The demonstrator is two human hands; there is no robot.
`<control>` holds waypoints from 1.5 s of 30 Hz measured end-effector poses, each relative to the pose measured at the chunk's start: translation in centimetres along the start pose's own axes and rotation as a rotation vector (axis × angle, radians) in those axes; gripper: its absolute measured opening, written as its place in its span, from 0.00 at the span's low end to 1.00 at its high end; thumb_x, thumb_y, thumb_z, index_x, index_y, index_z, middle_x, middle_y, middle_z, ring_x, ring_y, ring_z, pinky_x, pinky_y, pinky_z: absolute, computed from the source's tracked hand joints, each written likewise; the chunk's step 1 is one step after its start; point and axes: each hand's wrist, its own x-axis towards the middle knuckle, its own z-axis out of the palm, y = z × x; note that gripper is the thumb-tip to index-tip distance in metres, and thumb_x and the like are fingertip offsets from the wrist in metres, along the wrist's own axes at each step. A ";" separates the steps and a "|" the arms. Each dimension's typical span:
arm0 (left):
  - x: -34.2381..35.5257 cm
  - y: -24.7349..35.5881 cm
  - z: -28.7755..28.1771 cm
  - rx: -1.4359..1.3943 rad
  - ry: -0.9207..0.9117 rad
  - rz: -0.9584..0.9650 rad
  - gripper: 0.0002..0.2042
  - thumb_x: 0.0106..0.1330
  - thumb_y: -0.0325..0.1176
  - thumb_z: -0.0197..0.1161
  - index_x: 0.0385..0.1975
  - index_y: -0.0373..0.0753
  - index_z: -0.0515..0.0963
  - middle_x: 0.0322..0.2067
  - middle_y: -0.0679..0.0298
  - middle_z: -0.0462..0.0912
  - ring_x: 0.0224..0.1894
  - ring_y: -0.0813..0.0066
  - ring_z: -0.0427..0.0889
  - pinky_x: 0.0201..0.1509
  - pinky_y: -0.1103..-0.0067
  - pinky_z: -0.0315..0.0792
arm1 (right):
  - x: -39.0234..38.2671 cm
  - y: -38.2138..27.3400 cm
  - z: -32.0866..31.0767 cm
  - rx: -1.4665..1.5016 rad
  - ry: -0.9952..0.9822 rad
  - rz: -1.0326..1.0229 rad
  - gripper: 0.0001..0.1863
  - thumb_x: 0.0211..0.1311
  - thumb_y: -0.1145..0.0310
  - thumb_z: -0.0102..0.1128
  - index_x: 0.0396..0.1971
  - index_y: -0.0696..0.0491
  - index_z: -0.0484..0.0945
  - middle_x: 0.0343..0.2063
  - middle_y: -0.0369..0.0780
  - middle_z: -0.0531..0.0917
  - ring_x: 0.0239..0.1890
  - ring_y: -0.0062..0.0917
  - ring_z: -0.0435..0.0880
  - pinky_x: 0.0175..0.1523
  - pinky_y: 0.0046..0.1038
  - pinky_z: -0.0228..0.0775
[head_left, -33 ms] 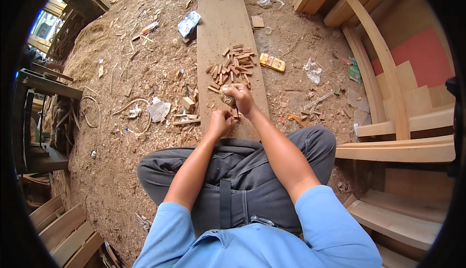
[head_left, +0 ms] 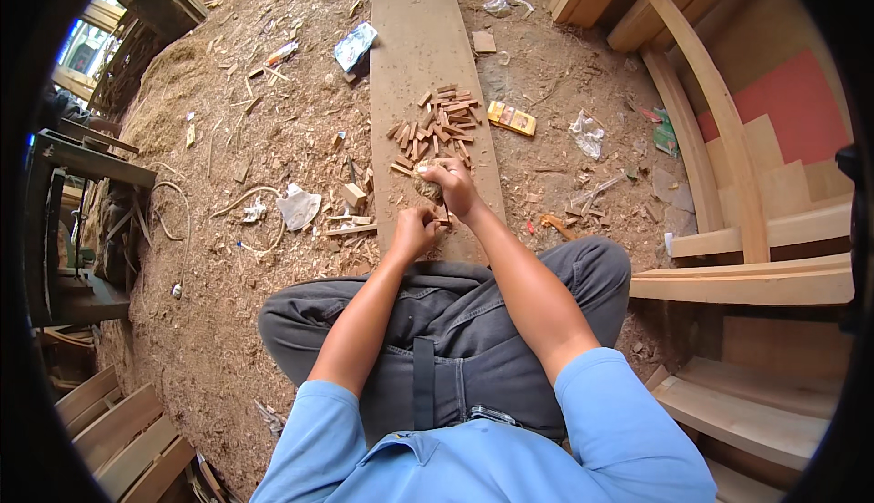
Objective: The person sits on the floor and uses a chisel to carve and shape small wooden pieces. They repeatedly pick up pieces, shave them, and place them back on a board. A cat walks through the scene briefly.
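Observation:
My right hand [head_left: 452, 184] is closed around the rounded, brownish handle [head_left: 430, 191] of a chisel-like hand tool. Its thin dark shaft points down toward the board, and its tip is too small to make out. Just nearer to me, my left hand [head_left: 415, 231] pinches a small wooden stick [head_left: 442, 218] low over the long plank [head_left: 419, 39], under the tool. Beyond both hands, a loose heap of short brown wooden sticks [head_left: 442, 121] lies on the plank.
Shavings and offcuts cover the ground. A yellow packet [head_left: 512, 118] lies right of the plank; a blue-white packet [head_left: 355, 45], a wood block [head_left: 353, 195] and a rope [head_left: 238, 204] lie left. Timber frames [head_left: 719, 102] stand at the right, a dark metal stand [head_left: 91, 157] at the left.

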 end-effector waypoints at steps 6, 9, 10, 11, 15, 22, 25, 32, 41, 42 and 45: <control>1.6 -0.3 -0.1 0.066 -0.034 -0.009 0.07 0.56 0.25 0.68 0.32 0.29 0.83 0.28 0.49 0.86 0.31 0.62 0.87 0.40 0.72 0.79 | 0.4 0.0 -0.3 -0.225 -0.107 0.084 0.14 0.55 0.62 0.59 0.25 0.58 0.84 0.24 0.35 0.84 0.29 0.16 0.77 0.39 0.22 0.68; 1.5 -0.2 -0.1 0.052 -0.041 -0.056 0.08 0.55 0.25 0.68 0.33 0.28 0.83 0.27 0.49 0.86 0.31 0.63 0.87 0.40 0.72 0.79 | 0.8 -0.2 -0.4 -0.039 -0.092 0.022 0.14 0.55 0.63 0.58 0.26 0.59 0.83 0.24 0.35 0.84 0.28 0.16 0.77 0.38 0.20 0.67; 1.5 -0.1 -0.1 0.029 -0.025 -0.038 0.07 0.55 0.25 0.67 0.31 0.28 0.83 0.27 0.48 0.86 0.31 0.60 0.87 0.40 0.71 0.79 | 0.7 -0.2 -0.4 0.068 -0.058 -0.046 0.14 0.56 0.63 0.58 0.26 0.60 0.83 0.24 0.35 0.84 0.28 0.16 0.77 0.38 0.19 0.67; 1.3 0.0 -0.1 0.007 -0.023 -0.054 0.06 0.54 0.24 0.66 0.30 0.28 0.83 0.27 0.47 0.85 0.31 0.57 0.87 0.40 0.70 0.79 | 0.8 -0.3 -0.5 -0.020 -0.083 0.022 0.14 0.56 0.64 0.56 0.28 0.60 0.84 0.24 0.35 0.84 0.28 0.16 0.77 0.37 0.18 0.67; 1.2 0.3 -0.4 0.017 -0.031 -0.013 0.06 0.54 0.24 0.66 0.29 0.29 0.83 0.26 0.45 0.84 0.30 0.54 0.87 0.40 0.69 0.79 | 0.9 -0.3 -0.5 -0.231 -0.156 0.004 0.15 0.55 0.62 0.58 0.27 0.60 0.84 0.24 0.36 0.84 0.26 0.16 0.76 0.35 0.22 0.67; 1.6 -0.1 -0.4 0.091 -0.069 0.008 0.08 0.56 0.26 0.67 0.32 0.28 0.83 0.27 0.46 0.85 0.30 0.60 0.87 0.37 0.70 0.78 | 0.6 -0.6 0.4 -0.208 -0.085 0.041 0.12 0.54 0.64 0.59 0.25 0.58 0.83 0.21 0.34 0.81 0.26 0.15 0.75 0.35 0.20 0.66; 1.5 -0.3 -0.2 0.013 -0.068 -0.010 0.09 0.56 0.26 0.68 0.33 0.28 0.84 0.28 0.45 0.85 0.30 0.59 0.87 0.38 0.70 0.79 | 0.4 -0.9 0.3 0.093 -0.043 -0.022 0.14 0.53 0.62 0.59 0.22 0.59 0.82 0.22 0.34 0.82 0.27 0.15 0.76 0.37 0.21 0.67; 1.5 -0.5 -0.1 0.015 -0.049 -0.020 0.09 0.56 0.27 0.69 0.33 0.28 0.84 0.28 0.45 0.86 0.31 0.58 0.88 0.39 0.70 0.79 | 0.6 -0.6 0.2 0.078 -0.072 -0.009 0.15 0.54 0.62 0.57 0.23 0.61 0.82 0.24 0.35 0.83 0.28 0.16 0.77 0.37 0.22 0.68; 1.6 -0.2 -0.2 -0.025 -0.045 -0.031 0.08 0.54 0.28 0.67 0.29 0.29 0.84 0.26 0.44 0.84 0.29 0.52 0.86 0.40 0.67 0.79 | 0.5 -1.3 0.3 0.045 -0.094 -0.029 0.15 0.56 0.64 0.56 0.20 0.61 0.77 0.18 0.33 0.77 0.25 0.16 0.73 0.33 0.23 0.64; 1.4 -0.1 -0.2 0.020 -0.041 -0.026 0.08 0.54 0.27 0.67 0.29 0.29 0.84 0.26 0.44 0.84 0.30 0.52 0.86 0.40 0.67 0.79 | 0.5 -1.3 0.4 -0.043 -0.137 0.047 0.14 0.55 0.64 0.57 0.20 0.61 0.78 0.18 0.33 0.78 0.25 0.16 0.73 0.33 0.22 0.64; 1.6 0.1 -0.4 0.113 -0.068 -0.044 0.06 0.54 0.26 0.66 0.29 0.29 0.84 0.26 0.44 0.84 0.30 0.54 0.86 0.39 0.68 0.79 | 0.6 -1.5 0.6 -0.209 -0.149 0.149 0.12 0.54 0.66 0.58 0.22 0.61 0.79 0.20 0.34 0.79 0.26 0.15 0.74 0.34 0.21 0.63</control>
